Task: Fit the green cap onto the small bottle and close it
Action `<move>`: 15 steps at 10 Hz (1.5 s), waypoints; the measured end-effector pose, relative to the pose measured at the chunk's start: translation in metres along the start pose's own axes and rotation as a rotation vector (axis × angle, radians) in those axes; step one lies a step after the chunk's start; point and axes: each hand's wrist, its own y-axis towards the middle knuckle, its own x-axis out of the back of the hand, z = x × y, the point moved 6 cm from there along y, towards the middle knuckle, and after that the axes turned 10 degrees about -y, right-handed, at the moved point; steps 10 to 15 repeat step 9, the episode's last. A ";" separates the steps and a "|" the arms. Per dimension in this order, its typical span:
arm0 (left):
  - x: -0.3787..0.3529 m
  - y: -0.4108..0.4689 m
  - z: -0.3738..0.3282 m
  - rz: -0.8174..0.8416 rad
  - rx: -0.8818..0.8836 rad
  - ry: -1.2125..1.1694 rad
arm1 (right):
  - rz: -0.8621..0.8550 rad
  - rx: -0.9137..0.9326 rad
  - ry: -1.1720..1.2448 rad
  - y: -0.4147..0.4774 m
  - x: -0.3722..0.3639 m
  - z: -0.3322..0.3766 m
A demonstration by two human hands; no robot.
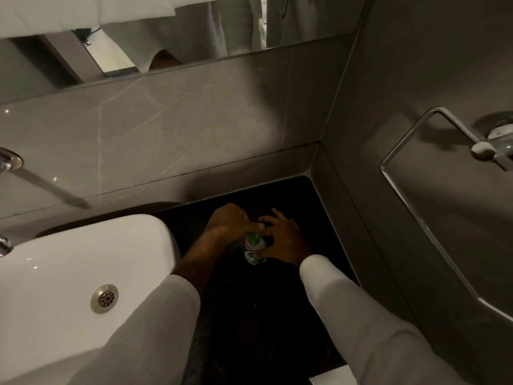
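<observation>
Dim bathroom, dark tabletop (277, 315) beside sink (83, 259). Left hand (230, 220) pinches green cap (253, 235) atop small bottle (254, 254); right hand (286, 240) grasps bottle body. Risk: poor light, cap cross-threads or bottle tips.

The small bottle (253, 252) carries a white and green label with a dark mark holding a few pale letters; they are too small and blurred to read; no other text, number, brand or sign shows on anything else in view.
</observation>
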 end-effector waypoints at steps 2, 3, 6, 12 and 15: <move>-0.011 -0.014 0.020 -0.007 -0.036 -0.269 | -0.050 0.002 -0.002 -0.008 -0.010 -0.002; -0.024 -0.026 0.031 -0.050 -0.058 -0.335 | -0.106 -0.003 0.029 -0.015 -0.021 -0.006; -0.028 -0.046 0.039 -0.174 -0.125 -0.365 | -0.100 -0.029 0.025 -0.020 -0.023 -0.004; -0.001 -0.083 0.041 -0.409 -0.314 0.034 | -0.287 0.034 0.043 -0.084 0.054 0.030; -0.001 -0.083 0.041 -0.409 -0.314 0.034 | -0.287 0.034 0.043 -0.084 0.054 0.030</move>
